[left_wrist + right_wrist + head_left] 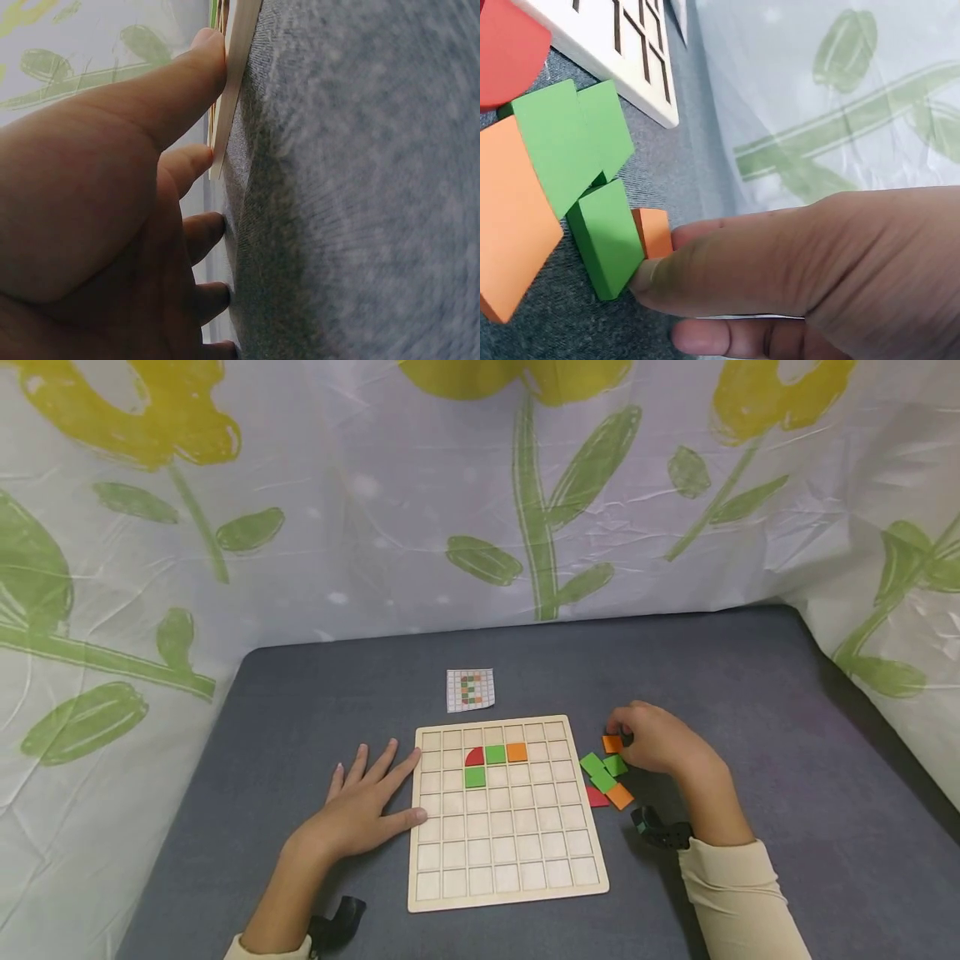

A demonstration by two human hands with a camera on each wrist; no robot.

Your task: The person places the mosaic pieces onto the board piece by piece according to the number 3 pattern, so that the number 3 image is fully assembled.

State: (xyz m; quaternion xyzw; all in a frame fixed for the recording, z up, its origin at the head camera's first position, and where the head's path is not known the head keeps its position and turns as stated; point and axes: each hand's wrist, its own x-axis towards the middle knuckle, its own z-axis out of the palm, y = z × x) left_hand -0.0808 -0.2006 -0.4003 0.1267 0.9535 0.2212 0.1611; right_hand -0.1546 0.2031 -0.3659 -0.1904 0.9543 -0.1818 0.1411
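Observation:
My left hand (352,814) lies spread on the table, thumb and index fingertip on the left edge of a wooden grid board (510,885). The left wrist view shows the thumb on the board's side. Set in the board are a red rounded tile (475,757), two green square tiles, one of them (495,754) beside an orange square tile (517,752). To the board's right, my right hand (660,739) pinches a loose orange tile (654,232) between thumb and index finger. The thumb tip is close against a green tile (609,238); part of the orange tile is hidden.
Several loose green tiles (598,771), another orange tile (620,796) and a red piece (597,797) lie by the board's right edge. A small printed pattern card (471,691) lies behind the board. A flowered curtain (360,527) hangs behind the grey table (337,693).

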